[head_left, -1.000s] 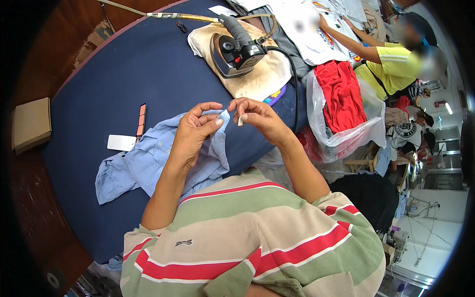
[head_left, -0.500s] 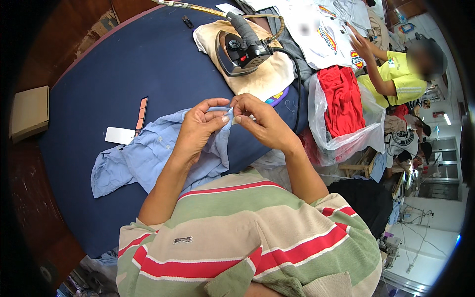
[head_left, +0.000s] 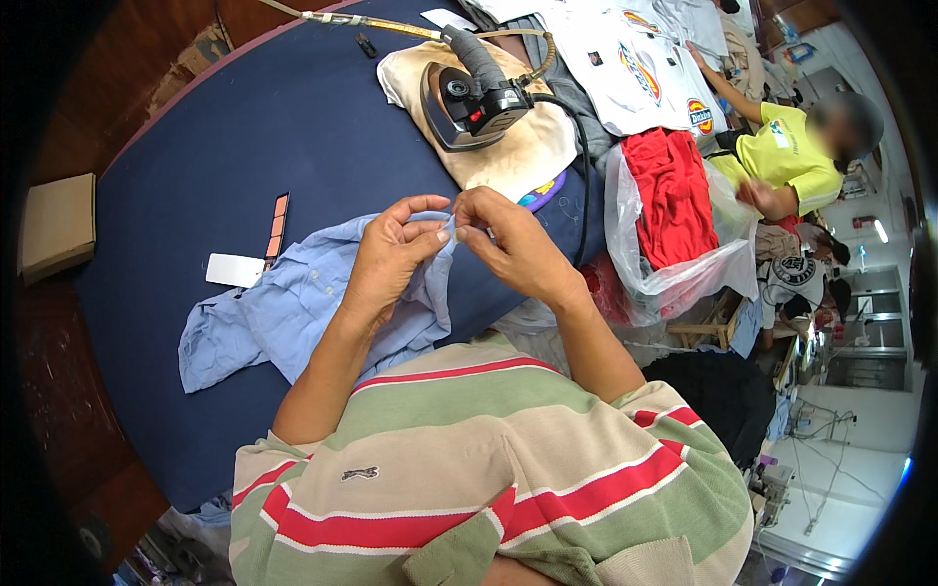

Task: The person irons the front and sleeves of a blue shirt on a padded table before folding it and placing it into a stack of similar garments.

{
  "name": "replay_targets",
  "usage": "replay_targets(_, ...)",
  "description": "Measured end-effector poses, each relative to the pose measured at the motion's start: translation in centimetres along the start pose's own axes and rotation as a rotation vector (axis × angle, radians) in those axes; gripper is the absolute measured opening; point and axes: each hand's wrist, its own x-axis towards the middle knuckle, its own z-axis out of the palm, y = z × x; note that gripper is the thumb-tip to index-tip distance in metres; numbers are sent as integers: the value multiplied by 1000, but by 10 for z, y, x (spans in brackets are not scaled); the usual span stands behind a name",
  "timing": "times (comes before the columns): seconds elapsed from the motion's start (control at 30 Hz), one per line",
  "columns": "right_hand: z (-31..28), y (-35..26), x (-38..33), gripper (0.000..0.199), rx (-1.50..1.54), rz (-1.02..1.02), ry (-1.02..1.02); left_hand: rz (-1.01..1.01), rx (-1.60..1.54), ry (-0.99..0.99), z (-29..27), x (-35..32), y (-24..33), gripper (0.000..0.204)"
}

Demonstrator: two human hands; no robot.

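Observation:
A light blue buttoned shirt point(head_left: 293, 303) lies rumpled on the dark blue table cover, its near edge against my body. My left hand point(head_left: 396, 249) pinches the edge of the shirt between thumb and fingers. Close beside it, my right hand point(head_left: 513, 239) is closed in a pinch on the same raised edge, so the fingertips of both hands almost meet. A white tag point(head_left: 234, 270) and a dark strip with orange-pink panels point(head_left: 278, 227) lie just beyond the shirt.
An iron point(head_left: 474, 103) with its cord rests on a stained cream cloth point(head_left: 537, 151) ahead. To the right, a clear plastic bag point(head_left: 630, 283) holds red cloth point(head_left: 669, 200). A co-worker in a yellow shirt point(head_left: 782, 156) handles white printed garments point(head_left: 611, 83). A cardboard box point(head_left: 59, 225) sits far left.
My hands keep their pinch on the shirt edge, the right shifting very slightly. One of the co-worker's arms has drawn back from the white garments toward the body.

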Motion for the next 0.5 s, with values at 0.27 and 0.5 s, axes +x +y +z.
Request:
replay_targets(0.27,6,3,-4,12,-82,28,73,1,-49,9,5,-1,-1,39)
replay_targets(0.5,9,5,-8,12,-3,-17,93,84,-28,63,6,-2,-9,35)
